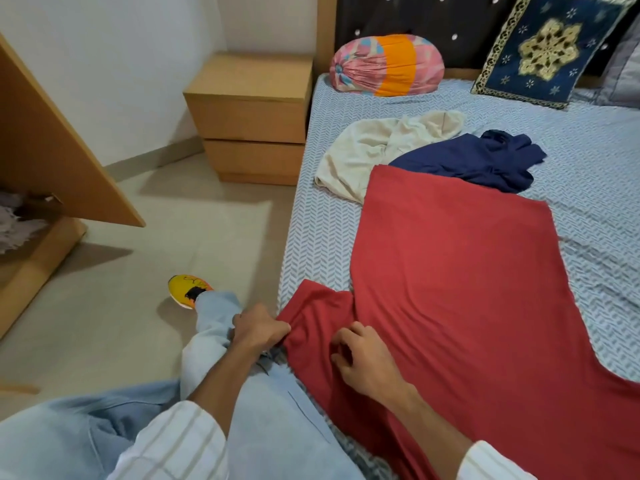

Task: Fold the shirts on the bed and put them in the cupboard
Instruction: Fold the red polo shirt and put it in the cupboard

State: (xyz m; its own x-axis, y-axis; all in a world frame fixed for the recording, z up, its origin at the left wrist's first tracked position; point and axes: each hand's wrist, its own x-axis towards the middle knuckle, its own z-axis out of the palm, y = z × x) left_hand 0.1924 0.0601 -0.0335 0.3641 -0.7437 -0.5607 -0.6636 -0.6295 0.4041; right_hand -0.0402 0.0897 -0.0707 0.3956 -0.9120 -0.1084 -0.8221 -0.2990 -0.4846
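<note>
A red shirt (460, 278) lies spread flat on the bed (311, 216), its sleeve hanging at the near left edge. My left hand (259, 327) grips the end of that sleeve at the bed's edge. Just to its right, my right hand (363, 358) rests on the red cloth near the sleeve seam with its fingers curled and pinching the fabric. Beyond the red shirt lie a crumpled cream shirt (374, 147) and a crumpled navy shirt (485, 161). The cupboard (41, 161) stands at the left with its door open.
A wooden bedside cabinet (249, 119) stands between cupboard and bed. A pink and orange bolster (384, 65) and a navy patterned cushion (547, 50) lean at the headboard. My leg in pale jeans and a yellow shoe (187, 289) are on the tiled floor.
</note>
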